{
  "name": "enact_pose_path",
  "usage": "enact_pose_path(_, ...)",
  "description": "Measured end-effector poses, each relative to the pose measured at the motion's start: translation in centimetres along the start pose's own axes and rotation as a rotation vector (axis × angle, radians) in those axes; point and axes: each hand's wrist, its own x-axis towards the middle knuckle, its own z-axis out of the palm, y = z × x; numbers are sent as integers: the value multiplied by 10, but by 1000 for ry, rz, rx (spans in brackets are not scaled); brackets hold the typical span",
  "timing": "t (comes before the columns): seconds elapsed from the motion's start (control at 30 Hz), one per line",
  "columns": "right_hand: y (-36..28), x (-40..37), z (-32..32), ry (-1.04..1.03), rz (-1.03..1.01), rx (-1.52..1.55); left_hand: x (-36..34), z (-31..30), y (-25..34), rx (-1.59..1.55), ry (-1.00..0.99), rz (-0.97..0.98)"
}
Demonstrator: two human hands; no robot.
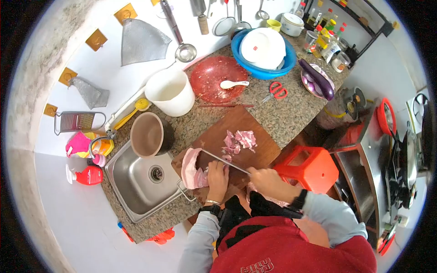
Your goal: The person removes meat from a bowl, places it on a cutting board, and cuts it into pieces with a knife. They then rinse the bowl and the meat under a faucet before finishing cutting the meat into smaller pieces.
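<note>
A wooden cutting board (252,125) lies on the counter, its left corner reaching over the sink's edge. On its left part rests a slab of raw meat (190,168), pale pink with a fatty outer layer. My left hand (217,179) is bent over the near end of this meat, fingers closed against it. In my right hand (272,184) is a knife (227,163), gripped by the handle, its thin blade slanting across the board just beyond my left fingers. Several small cut meat pieces (240,140) form a pile on the board's far side.
A steel sink (132,193) is at left, with a brown pot (148,136) at its rim. Behind are a white bucket (173,93), red tray (214,75), blue basin (268,73) and red scissors (277,90). A red stool (307,168) stands right, near eggplant (318,79) above it.
</note>
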Motion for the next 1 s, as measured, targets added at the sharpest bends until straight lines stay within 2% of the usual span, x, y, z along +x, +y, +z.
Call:
enact_pose_path(0.1, 20, -16, -6, -18, -33, 31, -1, 4, -9, -14, 14, -1)
enact_pose_path(0.17, 27, -16, -12, -8, 88, 83, 1, -4, -4, -116, -21, -11)
enact_pose_path(0.2, 30, -12, -14, -9, 63, 82, 5, -13, 0, -102, -3, -19)
enact_pose_path(0.27, 29, -5, -14, 72, 139, 86, 12, -34, 5, -152, 50, 12)
enact_pose_path(0.4, 25, 4, -18, 41, 154, 72, 20, -55, -23, -159, 195, -20)
enact_pose_path(0.47, 23, 2, -18, 44, 132, 66, 22, -75, -44, -115, 261, -24)
enact_pose_path(0.53, 22, 3, -16, 49, 147, 76, 15, -99, -64, -145, 315, -251)
enact_pose_path(0.6, 22, 3, -13, 32, 154, 68, 1, -124, -94, -107, 357, -376)
enact_pose_path(0.67, 21, 3, -12, 14, 167, 62, -19, -148, -129, -32, 453, -386)
enact_pose_path(0.8, 18, 2, -12, -6, 202, 35, -62, -219, -185, 195, 516, -431)
enact_pose_path(1.0, 16, 0, -6, 12, 216, 10, -97, -311, -236, 368, 461, -532)
